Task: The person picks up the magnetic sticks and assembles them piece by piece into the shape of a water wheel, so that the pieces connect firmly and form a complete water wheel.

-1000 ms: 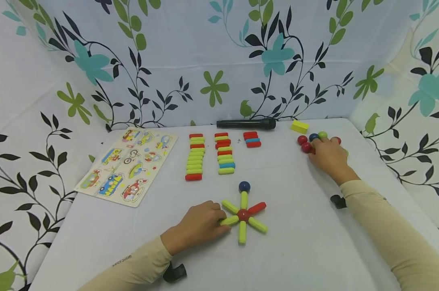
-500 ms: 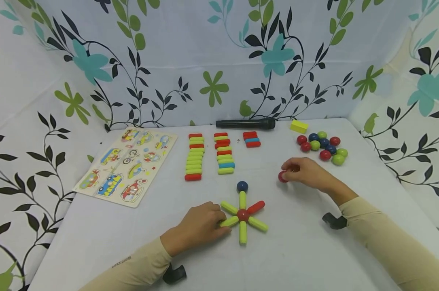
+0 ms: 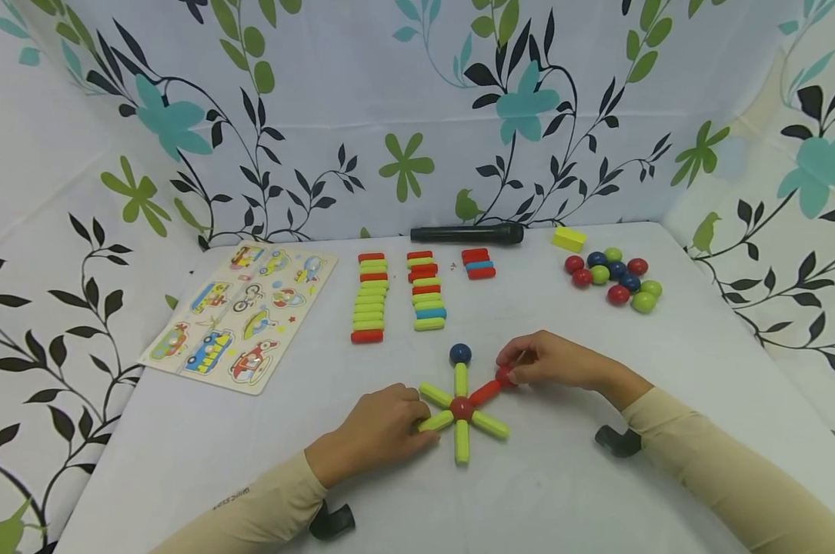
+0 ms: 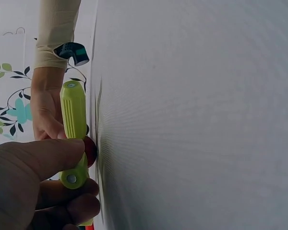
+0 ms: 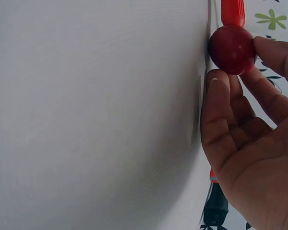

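Red ball (image 3: 505, 376) pinched in right hand (image 3: 552, 360), touching tip of red stick (image 3: 487, 393) on the star (image 3: 462, 409) at table centre. Left hand (image 3: 375, 429) gripping a green stick (image 3: 436, 422). Possibly knocking spokes loose by pushing sideways. Showing contact closely in right wrist view (image 5: 232, 49); showing whole star only overhead.

Star of sticks (image 3: 462, 408) and a red ball (image 3: 506, 376) near the table's (image 3: 597, 492) front edge

The star lies flat, midway between the left and right edges: five lime-green sticks and one red stick (image 3: 485, 393) radiate from a red centre ball (image 3: 462, 409), and a dark blue ball (image 3: 460, 354) caps the stick pointing to the back edge. The glossy red ball sits at the red stick's outer tip, toward the right edge, seemingly touching it.
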Tool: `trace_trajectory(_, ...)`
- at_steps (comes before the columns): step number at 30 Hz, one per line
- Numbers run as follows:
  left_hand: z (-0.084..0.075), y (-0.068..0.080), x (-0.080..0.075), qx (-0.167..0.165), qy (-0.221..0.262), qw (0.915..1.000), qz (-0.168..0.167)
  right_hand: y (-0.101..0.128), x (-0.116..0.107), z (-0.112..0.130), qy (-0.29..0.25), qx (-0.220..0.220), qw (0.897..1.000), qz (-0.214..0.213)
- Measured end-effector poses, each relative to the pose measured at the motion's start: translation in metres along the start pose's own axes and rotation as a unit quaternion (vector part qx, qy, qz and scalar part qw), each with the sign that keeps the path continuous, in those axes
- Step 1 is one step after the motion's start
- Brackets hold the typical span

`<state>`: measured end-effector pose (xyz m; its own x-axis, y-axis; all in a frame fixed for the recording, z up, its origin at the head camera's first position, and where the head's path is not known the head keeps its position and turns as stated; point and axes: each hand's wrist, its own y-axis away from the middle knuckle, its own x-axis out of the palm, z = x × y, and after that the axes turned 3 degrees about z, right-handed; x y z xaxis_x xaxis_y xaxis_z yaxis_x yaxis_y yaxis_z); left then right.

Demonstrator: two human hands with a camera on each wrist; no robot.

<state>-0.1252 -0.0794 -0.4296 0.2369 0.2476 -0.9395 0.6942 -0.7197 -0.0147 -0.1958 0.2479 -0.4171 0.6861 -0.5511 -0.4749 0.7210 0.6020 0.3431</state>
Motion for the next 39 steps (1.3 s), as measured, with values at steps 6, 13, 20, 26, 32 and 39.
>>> trace_trajectory(6,0.0,0.0,0.0,-0.001,0.002,1.0,0.0,-0.006,-0.006,0.0,0.012,0.002,1.0,-0.007)
trace_trajectory(13,0.001,0.0,0.0,0.001,0.004,1.0,-0.002,-0.04,-0.042,0.012,0.173,0.015,0.972,-0.156)
trace_trajectory(20,0.001,0.002,-0.001,0.0,-0.001,1.0,-0.001,-0.098,-0.066,0.027,0.359,0.05,0.909,-0.208)
trace_trajectory(26,0.002,0.001,0.0,-0.001,0.005,1.0,0.005,-0.119,-0.069,0.024,0.412,0.034,0.891,-0.187)
trace_trajectory(32,0.003,0.002,0.002,0.0,0.018,0.9997,0.014,-0.122,-0.07,0.013,0.429,0.063,0.886,-0.163)
trace_trajectory(39,0.002,0.002,0.001,0.001,0.022,0.9997,0.008,-0.106,-0.062,0.018,0.312,0.089,0.938,-0.124)
